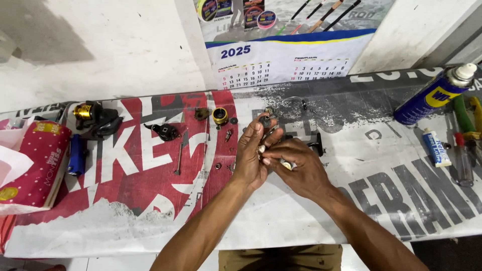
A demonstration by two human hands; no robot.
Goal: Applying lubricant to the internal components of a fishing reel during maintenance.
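My left hand (251,155) and my right hand (298,168) meet over the middle of the bench. Together they pinch a small metal reel part (266,121) that sticks up between the fingertips; its exact shape is hidden by my fingers. A black reel handle piece (316,144) pokes out just behind my right hand. Loose reel parts lie to the left: a gold spool (220,116), a black part (164,132), a thin metal shaft (179,158) and small washers (218,165).
A black and gold fishing reel (95,118) and a blue lighter (76,154) sit at the left by a red tissue pack (35,163). At the right lie a blue spray can (434,95), a small tube (436,148) and screwdrivers (464,160). A calendar (286,60) hangs behind.
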